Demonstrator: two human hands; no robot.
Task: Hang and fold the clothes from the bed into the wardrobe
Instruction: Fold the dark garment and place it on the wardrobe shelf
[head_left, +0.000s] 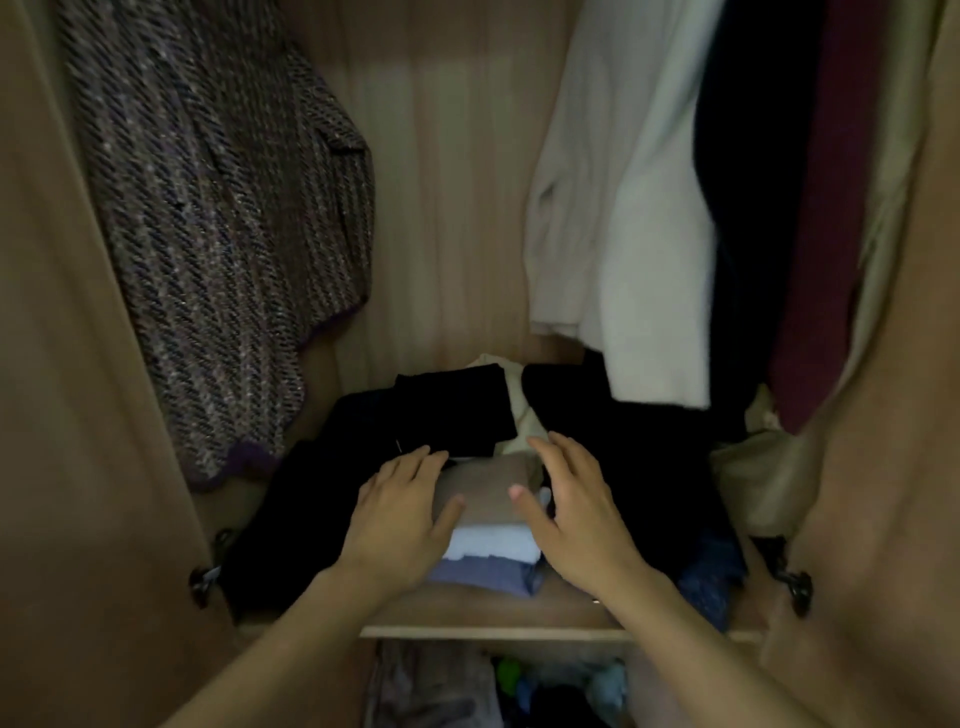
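Two bare forearms (291, 639) come in from the bottom edge and reach over the wardrobe shelf (493, 631). The left hand (400, 514) lies flat at the left side of the folded stack (491, 551). Its fingers are straight and close together, with the tips at the back left corner of the top piece and the thumb set apart on its front left edge. The right hand (571, 509) flanks the stack's right side. Its fingers are straight and slightly spread, and the thumb is splayed inward, touching the top piece. I cannot tell whether that palm presses down or sits just above. Neither hand curls round anything. The stack sits mid-shelf near the front edge, between the hands: a tan garment (483, 488) on top, a pale white-blue garment (493, 543) under it and a grey-blue garment (483, 574) at the bottom. Dark clothes (291, 509) are piled to the left of the stack, and more dark fabric (639, 467) to the right. Behind the stack are a black folded piece (452, 410) and a cream piece (524, 415). A tweed jacket (218, 234) hangs at upper left. At right hang a white garment (623, 234), a dark garment (748, 234) and a maroon garment (831, 260). The lower shelf (467, 686) holds blurred items.
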